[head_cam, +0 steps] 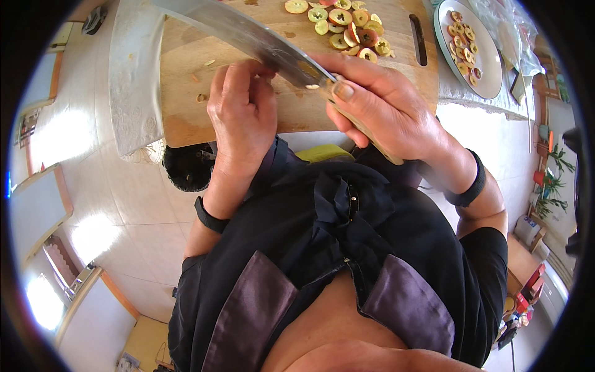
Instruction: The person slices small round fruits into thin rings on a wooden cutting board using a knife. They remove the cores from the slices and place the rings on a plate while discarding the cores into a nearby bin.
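My right hand [386,104] grips the pale handle of a large kitchen knife [241,39], thumb along its side near the blade. The broad blade slants up and left above a wooden cutting board [297,114]. Close under the blade, my left hand [244,104] has its fingers curled in; its fingertips are partly hidden, and whether they pinch something cannot be seen. A pile of small red-skinned apple slices [355,28], several with dark core openings, lies on the far right part of the board. A small fruit scrap [201,98] sits left of my left hand.
Right of the board, a white oval plate [483,69] bears more slices, beside a clear plastic bag [511,28]. A pale tablecloth [135,83] hangs over the table's left side. Below the board's near left corner stands a black-lined bin [188,169]. Potted plants [553,181] line the right.
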Tool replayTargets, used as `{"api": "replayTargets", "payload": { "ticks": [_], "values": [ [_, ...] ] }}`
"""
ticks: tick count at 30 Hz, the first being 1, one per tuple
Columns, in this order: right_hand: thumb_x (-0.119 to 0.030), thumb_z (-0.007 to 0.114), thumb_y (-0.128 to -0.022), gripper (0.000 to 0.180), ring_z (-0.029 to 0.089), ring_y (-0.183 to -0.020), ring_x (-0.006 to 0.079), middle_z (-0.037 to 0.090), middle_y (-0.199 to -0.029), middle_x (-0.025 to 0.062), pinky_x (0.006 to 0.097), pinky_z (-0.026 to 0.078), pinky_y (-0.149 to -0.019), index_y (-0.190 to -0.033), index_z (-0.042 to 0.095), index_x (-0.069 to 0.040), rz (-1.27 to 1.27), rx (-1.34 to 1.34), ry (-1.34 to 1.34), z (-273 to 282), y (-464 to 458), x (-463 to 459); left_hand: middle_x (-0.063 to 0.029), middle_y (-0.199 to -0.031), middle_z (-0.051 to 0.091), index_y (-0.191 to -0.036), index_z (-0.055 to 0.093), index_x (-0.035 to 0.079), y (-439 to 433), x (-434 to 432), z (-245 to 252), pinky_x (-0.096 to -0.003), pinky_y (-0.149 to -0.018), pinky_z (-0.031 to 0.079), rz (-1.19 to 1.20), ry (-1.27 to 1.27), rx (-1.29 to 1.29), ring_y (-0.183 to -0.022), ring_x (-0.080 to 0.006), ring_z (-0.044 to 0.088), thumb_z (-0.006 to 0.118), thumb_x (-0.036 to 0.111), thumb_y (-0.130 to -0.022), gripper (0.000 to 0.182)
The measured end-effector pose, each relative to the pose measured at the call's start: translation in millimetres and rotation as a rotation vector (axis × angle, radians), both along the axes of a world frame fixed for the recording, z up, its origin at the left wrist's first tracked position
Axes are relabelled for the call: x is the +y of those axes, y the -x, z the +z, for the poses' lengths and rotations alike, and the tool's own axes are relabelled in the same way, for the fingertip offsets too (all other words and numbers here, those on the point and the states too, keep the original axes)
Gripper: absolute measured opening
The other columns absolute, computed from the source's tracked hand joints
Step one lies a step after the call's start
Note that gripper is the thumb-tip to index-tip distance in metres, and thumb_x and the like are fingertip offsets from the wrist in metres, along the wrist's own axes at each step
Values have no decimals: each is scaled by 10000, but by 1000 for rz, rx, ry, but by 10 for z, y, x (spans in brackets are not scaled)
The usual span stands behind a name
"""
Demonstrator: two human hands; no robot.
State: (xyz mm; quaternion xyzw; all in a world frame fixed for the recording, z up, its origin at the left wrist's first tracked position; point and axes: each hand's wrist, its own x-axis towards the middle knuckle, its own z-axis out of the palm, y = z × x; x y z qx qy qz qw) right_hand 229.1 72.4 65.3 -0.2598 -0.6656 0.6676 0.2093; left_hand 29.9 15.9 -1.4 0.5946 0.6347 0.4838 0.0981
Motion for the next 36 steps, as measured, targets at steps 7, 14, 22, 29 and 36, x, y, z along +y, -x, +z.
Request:
{"api": "replayTargets", "payload": {
  "ticks": [7,14,22,29,36],
  "values": [
    [-202,384,-1070,441,448,-529,39,519,-703,12,191,371,-507,-1460,418,1,-3,29,33,-97,183,136,-132,-855,633,-960,640,12,7,44,3,-367,-654,512,26,-11,163,-711,-290,632,603,10,-873,95],
    [-197,406,-1068,405,466,-508,33,529,-668,-1,196,373,-483,-1416,480,-4,-71,96,-20,-96,78,176,-90,-825,590,-957,628,24,-74,-32,26,-381,-675,510,-16,82,134,-762,-256,588,746,42,-758,232],
    [-202,351,-1076,443,471,-526,64,539,-722,43,209,394,-530,-1478,402,-23,-39,34,-76,-42,-111,151,-60,-838,572,-916,654,47,-70,-1,-7,-291,-581,485,-26,77,185,-683,-161,543,801,100,-730,242],
    [-195,369,-1066,447,477,-525,80,526,-696,48,226,404,-544,-1476,407,-20,-83,78,-56,-43,-281,52,-62,-914,608,-998,568,16,-22,-41,-65,-284,-630,513,-4,83,-137,-705,-122,576,704,22,-821,223],
    [-164,388,-1063,424,460,-521,46,525,-676,12,209,371,-514,-1437,437,30,-224,133,61,-90,-409,-122,-61,-1076,601,-1226,534,-14,324,-87,-38,-278,-883,504,-345,52,-950,-963,-112,577,589,106,-988,272]
  ]
}}
